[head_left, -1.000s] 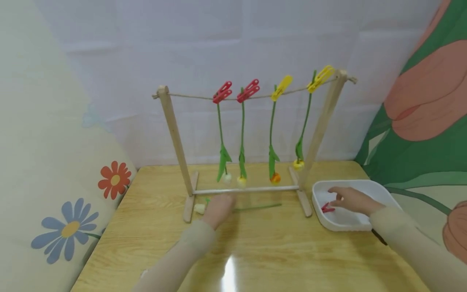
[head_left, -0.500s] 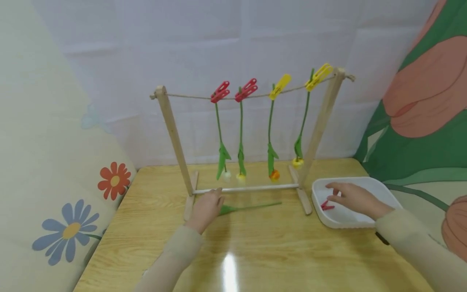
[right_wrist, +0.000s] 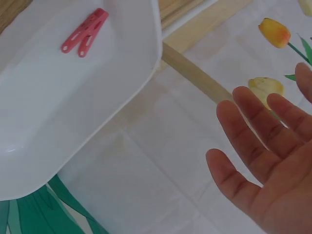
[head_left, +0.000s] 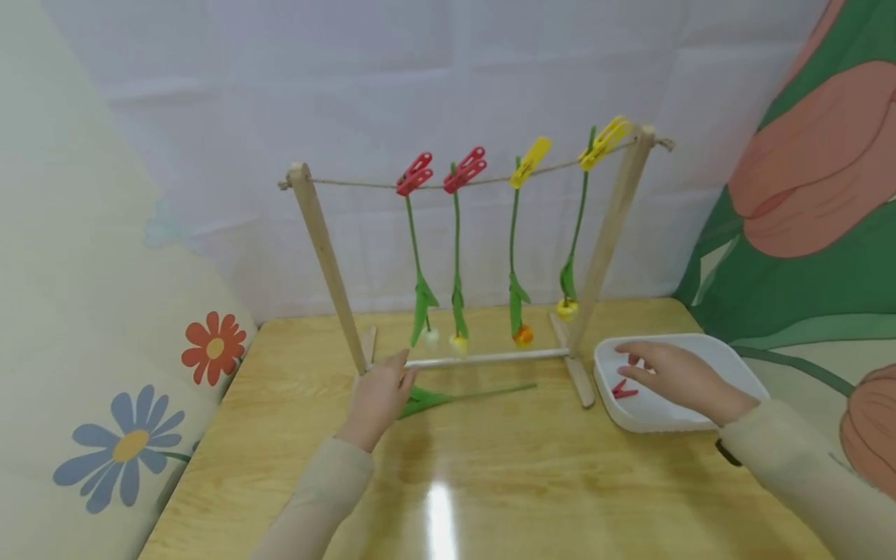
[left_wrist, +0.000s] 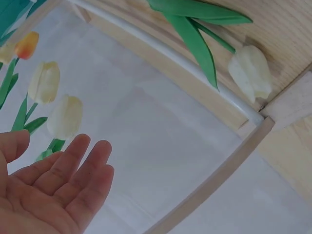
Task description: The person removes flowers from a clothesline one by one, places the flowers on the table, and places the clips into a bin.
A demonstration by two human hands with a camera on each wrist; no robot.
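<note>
A white tulip [left_wrist: 250, 72] with a green stem and leaves [head_left: 424, 400] lies on the table before the rack. In the head view my left hand [head_left: 378, 397] hides its bloom. That hand holds nothing; its fingers are relaxed and apart in the left wrist view. My right hand [head_left: 672, 377] hovers over a white plastic basin [head_left: 728, 359], fingers loosely bent and nothing in them. A red clothespin [right_wrist: 85, 31] lies inside the basin, below the right fingertips in the head view.
A wooden rack [head_left: 320, 257] with a string stands at the back. From it several tulips hang bloom-down, including an orange one [head_left: 523, 335], clipped by red clothespins [head_left: 465, 170] and yellow clothespins [head_left: 530, 163]. A white bar [head_left: 490, 358] joins the rack's feet. A white cloth [head_left: 392, 85] hangs behind.
My left hand has moved left along the lying tulip, from its leaves toward the bloom end, uncovering the leaves. The right hand stays over the basin. The head view has shifted slightly.
</note>
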